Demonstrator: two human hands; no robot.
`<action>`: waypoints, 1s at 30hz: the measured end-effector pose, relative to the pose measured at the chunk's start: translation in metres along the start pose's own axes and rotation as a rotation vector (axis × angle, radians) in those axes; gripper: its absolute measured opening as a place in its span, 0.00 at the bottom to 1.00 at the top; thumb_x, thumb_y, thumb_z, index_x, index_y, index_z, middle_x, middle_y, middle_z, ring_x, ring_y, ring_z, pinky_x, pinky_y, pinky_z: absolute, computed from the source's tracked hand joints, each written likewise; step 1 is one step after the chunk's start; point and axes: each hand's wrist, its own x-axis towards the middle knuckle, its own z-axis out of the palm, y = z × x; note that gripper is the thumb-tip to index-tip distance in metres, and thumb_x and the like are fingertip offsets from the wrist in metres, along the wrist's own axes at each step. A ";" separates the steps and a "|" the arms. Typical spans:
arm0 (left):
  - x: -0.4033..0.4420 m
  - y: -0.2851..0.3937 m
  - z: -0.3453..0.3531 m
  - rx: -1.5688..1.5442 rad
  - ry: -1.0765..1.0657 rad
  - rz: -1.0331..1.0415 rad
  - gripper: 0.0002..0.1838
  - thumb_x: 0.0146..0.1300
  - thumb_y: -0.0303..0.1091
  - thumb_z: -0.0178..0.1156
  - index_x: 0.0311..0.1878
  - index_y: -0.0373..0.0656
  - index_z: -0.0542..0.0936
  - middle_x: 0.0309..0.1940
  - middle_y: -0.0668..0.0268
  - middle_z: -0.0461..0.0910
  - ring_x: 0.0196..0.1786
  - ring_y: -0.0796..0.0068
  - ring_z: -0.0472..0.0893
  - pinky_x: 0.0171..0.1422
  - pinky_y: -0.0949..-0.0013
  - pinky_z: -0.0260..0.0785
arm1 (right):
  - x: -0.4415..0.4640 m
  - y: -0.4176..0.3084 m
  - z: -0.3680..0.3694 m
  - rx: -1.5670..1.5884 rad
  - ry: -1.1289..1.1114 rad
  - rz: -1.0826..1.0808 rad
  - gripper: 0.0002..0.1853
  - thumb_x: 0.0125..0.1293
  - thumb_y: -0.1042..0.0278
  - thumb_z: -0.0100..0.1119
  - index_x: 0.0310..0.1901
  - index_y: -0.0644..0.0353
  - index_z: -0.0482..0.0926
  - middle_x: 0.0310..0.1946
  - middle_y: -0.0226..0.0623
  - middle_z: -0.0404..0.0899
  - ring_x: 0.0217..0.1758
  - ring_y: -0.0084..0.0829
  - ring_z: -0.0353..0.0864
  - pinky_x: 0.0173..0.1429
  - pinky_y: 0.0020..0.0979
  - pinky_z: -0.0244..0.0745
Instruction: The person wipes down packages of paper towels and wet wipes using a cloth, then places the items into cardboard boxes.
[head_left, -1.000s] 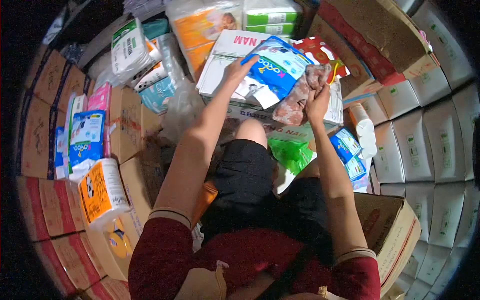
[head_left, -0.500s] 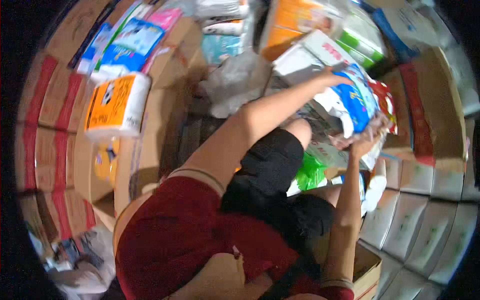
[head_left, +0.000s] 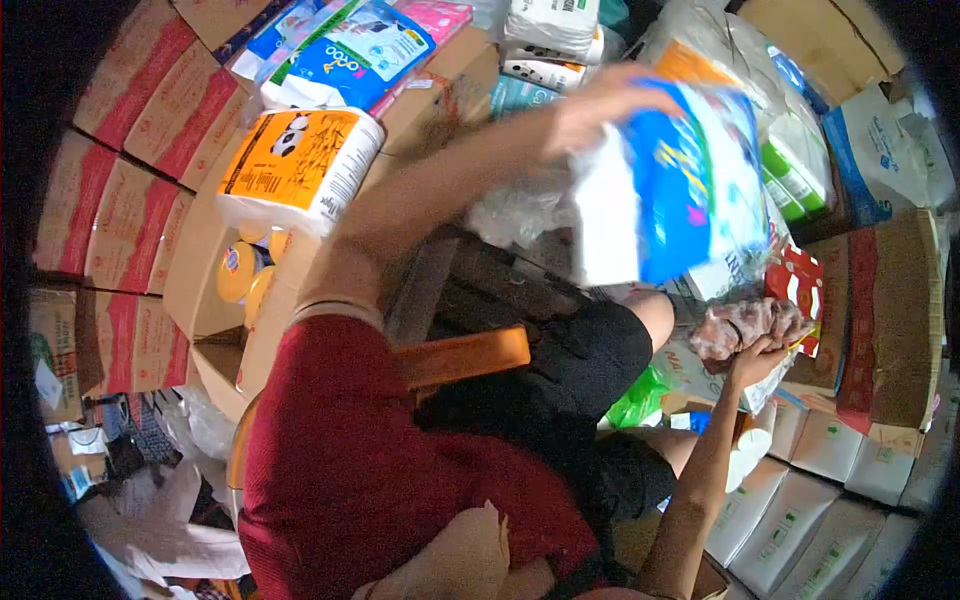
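My left hand [head_left: 605,105], a little blurred, is closed on the upper edge of a blue-and-white plastic pack [head_left: 690,185]. The pack hangs above my bent knee, with its white end toward the left. Lower right, my right hand [head_left: 760,362] grips a crumpled, see-through plastic bag [head_left: 735,328] with a pinkish-brown look; what is inside cannot be made out. Just behind that bag stands a red packet [head_left: 797,285]. A bright green plastic bag [head_left: 638,402] lies beside my knee.
An orange-and-white tissue pack [head_left: 290,165] rests on an open carton at left, above yellow-lidded containers [head_left: 240,270]. Another blue pack [head_left: 365,55] lies behind it. Red-striped cartons [head_left: 130,250] are stacked far left, white boxes [head_left: 790,520] lower right, and an open carton [head_left: 885,320] at right.
My left hand has lifted the blue-and-white pack away from the see-through bag and moved it leftward, closer to me. The bag stays in my right hand. The view has shifted.
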 end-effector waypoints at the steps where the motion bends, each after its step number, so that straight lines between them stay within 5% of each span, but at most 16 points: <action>1: -0.022 0.021 -0.030 0.053 0.047 0.087 0.23 0.49 0.42 0.62 0.48 0.41 0.75 0.44 0.60 0.76 0.51 0.70 0.74 0.54 0.66 0.67 | 0.002 0.010 0.004 -0.037 0.003 -0.014 0.24 0.63 0.61 0.42 0.54 0.73 0.64 0.51 0.58 0.69 0.51 0.53 0.69 0.54 0.40 0.63; 2: -0.043 0.042 -0.060 0.110 0.099 0.171 0.17 0.57 0.41 0.57 0.48 0.42 0.75 0.44 0.60 0.75 0.53 0.69 0.73 0.56 0.64 0.66 | 0.001 0.007 0.003 -0.017 0.001 0.012 0.25 0.63 0.61 0.42 0.55 0.73 0.63 0.52 0.58 0.68 0.52 0.52 0.69 0.55 0.40 0.62; 3: -0.043 0.048 -0.101 0.083 0.202 0.190 0.21 0.52 0.39 0.62 0.48 0.38 0.74 0.40 0.62 0.78 0.40 0.73 0.78 0.45 0.71 0.71 | -0.001 -0.005 -0.002 -0.018 0.013 0.005 0.25 0.63 0.60 0.42 0.55 0.72 0.63 0.52 0.57 0.68 0.53 0.52 0.69 0.55 0.40 0.62; 4: -0.064 0.054 -0.135 0.166 0.469 0.392 0.13 0.55 0.38 0.57 0.41 0.41 0.77 0.37 0.63 0.76 0.43 0.70 0.75 0.50 0.67 0.67 | -0.003 -0.014 -0.006 -0.020 0.022 -0.003 0.25 0.63 0.60 0.43 0.55 0.72 0.63 0.52 0.57 0.68 0.53 0.52 0.69 0.55 0.40 0.62; 5: -0.092 0.072 -0.149 -0.058 0.563 0.366 0.13 0.55 0.37 0.57 0.42 0.42 0.77 0.37 0.65 0.76 0.44 0.70 0.75 0.50 0.67 0.67 | -0.003 -0.010 -0.003 -0.007 0.065 -0.062 0.25 0.63 0.60 0.43 0.56 0.71 0.63 0.52 0.56 0.69 0.51 0.50 0.70 0.54 0.40 0.63; 6: -0.113 0.075 -0.185 0.062 0.684 0.517 0.15 0.54 0.41 0.58 0.41 0.42 0.77 0.38 0.66 0.77 0.46 0.70 0.73 0.57 0.66 0.63 | -0.002 -0.007 -0.001 -0.003 0.058 -0.054 0.25 0.63 0.60 0.43 0.56 0.70 0.63 0.51 0.55 0.69 0.50 0.50 0.70 0.53 0.40 0.64; 8: -0.150 0.106 -0.177 0.129 0.900 0.657 0.16 0.59 0.36 0.55 0.48 0.39 0.73 0.44 0.61 0.75 0.49 0.69 0.75 0.53 0.64 0.69 | -0.002 -0.003 0.000 0.000 0.041 -0.037 0.24 0.63 0.60 0.43 0.56 0.69 0.64 0.51 0.55 0.69 0.49 0.50 0.71 0.52 0.40 0.65; 12: -0.183 0.102 -0.242 0.178 1.337 0.950 0.25 0.51 0.29 0.63 0.52 0.32 0.67 0.43 0.54 0.74 0.39 0.67 0.78 0.44 0.66 0.73 | -0.001 0.003 0.000 -0.024 -0.017 0.037 0.24 0.63 0.59 0.43 0.55 0.69 0.64 0.49 0.55 0.70 0.46 0.50 0.72 0.50 0.41 0.65; 16: -0.193 0.093 -0.268 0.203 1.596 0.977 0.38 0.45 0.30 0.68 0.57 0.31 0.58 0.42 0.53 0.74 0.39 0.66 0.78 0.44 0.69 0.73 | 0.000 0.011 0.003 -0.014 0.006 -0.025 0.24 0.63 0.59 0.43 0.55 0.69 0.64 0.49 0.56 0.70 0.48 0.51 0.71 0.51 0.40 0.65; 20: -0.197 0.087 -0.302 -0.040 1.484 0.967 0.34 0.45 0.26 0.66 0.54 0.39 0.57 0.44 0.52 0.70 0.41 0.61 0.77 0.44 0.62 0.75 | -0.001 0.001 -0.003 0.022 -0.013 0.006 0.25 0.63 0.59 0.44 0.56 0.70 0.63 0.49 0.56 0.70 0.47 0.50 0.71 0.50 0.40 0.64; 24: -0.197 0.081 -0.280 -0.163 1.579 0.978 0.18 0.47 0.24 0.63 0.41 0.31 0.69 0.38 0.52 0.77 0.35 0.61 0.80 0.41 0.58 0.77 | -0.001 0.004 -0.003 0.030 -0.033 0.033 0.25 0.64 0.59 0.45 0.56 0.71 0.63 0.49 0.56 0.69 0.46 0.48 0.72 0.50 0.38 0.65; 28: -0.214 0.049 -0.255 -0.039 1.634 0.619 0.21 0.51 0.30 0.62 0.47 0.32 0.70 0.46 0.51 0.73 0.46 0.62 0.76 0.50 0.58 0.73 | -0.002 -0.009 -0.008 0.060 0.014 -0.014 0.26 0.63 0.59 0.45 0.57 0.70 0.62 0.47 0.56 0.70 0.44 0.48 0.71 0.49 0.39 0.65; 30: -0.242 -0.006 -0.344 0.024 1.043 0.441 0.25 0.55 0.36 0.59 0.54 0.33 0.68 0.51 0.50 0.71 0.52 0.63 0.73 0.58 0.62 0.66 | -0.003 -0.011 -0.011 0.093 -0.011 0.001 0.26 0.63 0.59 0.45 0.56 0.70 0.63 0.46 0.55 0.71 0.43 0.49 0.71 0.48 0.39 0.65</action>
